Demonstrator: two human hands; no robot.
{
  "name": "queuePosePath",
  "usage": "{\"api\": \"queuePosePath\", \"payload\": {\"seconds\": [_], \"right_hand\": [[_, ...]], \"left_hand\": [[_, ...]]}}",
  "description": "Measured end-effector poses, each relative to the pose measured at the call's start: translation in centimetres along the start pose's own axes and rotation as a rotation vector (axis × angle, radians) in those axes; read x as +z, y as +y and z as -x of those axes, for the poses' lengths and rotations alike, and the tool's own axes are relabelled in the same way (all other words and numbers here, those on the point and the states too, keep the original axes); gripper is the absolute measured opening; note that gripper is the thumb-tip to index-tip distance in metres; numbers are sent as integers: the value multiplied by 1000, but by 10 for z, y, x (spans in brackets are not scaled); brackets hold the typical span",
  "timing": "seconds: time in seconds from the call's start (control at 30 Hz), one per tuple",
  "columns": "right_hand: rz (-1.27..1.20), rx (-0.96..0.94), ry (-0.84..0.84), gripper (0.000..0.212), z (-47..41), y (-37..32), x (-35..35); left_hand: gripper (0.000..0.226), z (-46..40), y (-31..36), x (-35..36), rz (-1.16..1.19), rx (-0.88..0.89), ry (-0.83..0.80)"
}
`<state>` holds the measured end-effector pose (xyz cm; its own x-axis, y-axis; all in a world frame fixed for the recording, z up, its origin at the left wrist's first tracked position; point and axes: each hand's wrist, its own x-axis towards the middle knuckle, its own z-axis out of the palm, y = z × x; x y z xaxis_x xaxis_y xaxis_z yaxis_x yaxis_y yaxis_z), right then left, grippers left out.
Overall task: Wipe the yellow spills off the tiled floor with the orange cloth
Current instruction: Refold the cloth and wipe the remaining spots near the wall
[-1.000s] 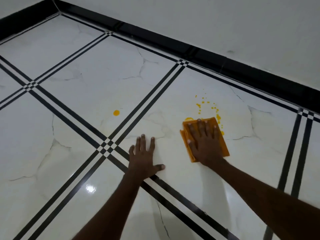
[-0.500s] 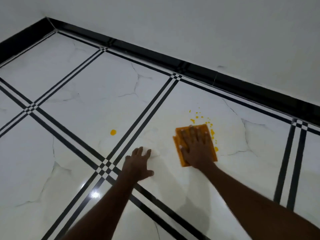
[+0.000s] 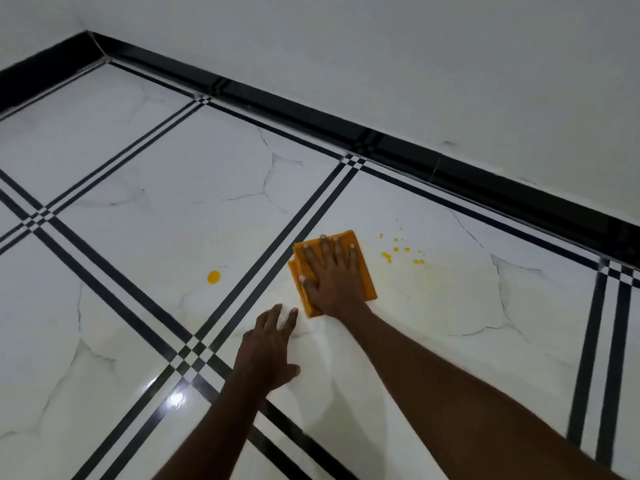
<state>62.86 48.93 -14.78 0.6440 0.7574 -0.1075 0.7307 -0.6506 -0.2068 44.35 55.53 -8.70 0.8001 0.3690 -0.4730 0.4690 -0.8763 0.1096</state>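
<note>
The orange cloth [image 3: 334, 271] lies folded and flat on the tiled floor [image 3: 173, 220], on the white tile to the right of the double black line. The right hand [image 3: 330, 275] lies on top of it, palm down, with the fingers spread and stretched out; it presses the cloth against the floor and does not grip it. The far edge of the cloth and its left and right borders show around the hand.

To the right of the cloth, near it but apart, is a group of small yellow drops [image 3: 401, 251], and below them a pale yellow smear [image 3: 415, 278] spreads over the tile. On the other side of the black line, on the next tile, one round yellow spot [image 3: 213, 277] sits alone, well apart from the cloth.

The left hand [image 3: 270, 348] is on the floor just in front of the cloth, nearer to the person, with the fingers loosely bent and the fingertips touching the tile. It holds nothing.

Compared with half a second ago, the cloth and the right hand are now more to the left, so the drops that were at its right edge are uncovered and a smear is left where the cloth was. A black skirting [image 3: 381, 143] runs along the white wall [image 3: 415, 64] behind.
</note>
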Motion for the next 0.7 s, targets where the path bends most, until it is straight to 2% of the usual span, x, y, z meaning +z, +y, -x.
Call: {"api": "queuePosePath", "payload": {"seconds": [0.1,0.2,0.3,0.37,0.47,0.53,0.6,0.7], "right_hand": [[-33,152,86,69,-13,53,-7],[14,305,129,71,12,108,-14],[17,388,142,74,50,97,-13],[-17,348,117,75,58,65,-7],[-23,166,109,76,28,37,-5],[-8,45,71,75,-2,44,-7],[8,33,83,73,-23,69,-10],[14,336,162,73,-29,127,-20]], "left_hand": [[106,-4,-8,-4,30,14,-33],[103,-12,-12,-18,48,33,-109],[101,-22,-9,-26,27,19,-129],[103,-28,-5,-28,-32,17,-123],[101,-43,4,-30,-109,27,-52],[109,-51,11,-27,-127,28,6],[121,-56,13,-17,-72,25,66],[127,-61,7,-9,6,33,122]]}}
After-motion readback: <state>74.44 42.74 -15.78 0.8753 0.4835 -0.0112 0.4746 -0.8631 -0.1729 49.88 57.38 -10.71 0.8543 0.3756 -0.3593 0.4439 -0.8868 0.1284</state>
